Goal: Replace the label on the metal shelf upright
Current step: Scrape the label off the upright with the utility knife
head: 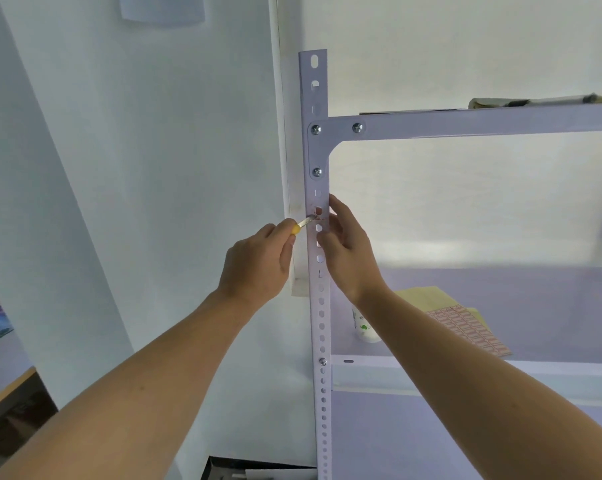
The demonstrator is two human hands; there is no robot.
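A white perforated metal upright (322,317) runs up the middle of the view. Torn reddish remnants of a label (318,212) cling to it just below the corner bracket. My left hand (258,261) grips a small yellow-handled blade (301,225) whose metal tip touches the label remnants from the left. My right hand (348,247) clasps the upright from the right at the same height, fingers wrapped around its edge.
A sheet of red-printed labels (469,329) lies on a tan envelope (420,296) on the lower shelf (500,372), beside a white cup (363,325). The top shelf beam (465,121) carries flat items. A white wall sits left of the upright.
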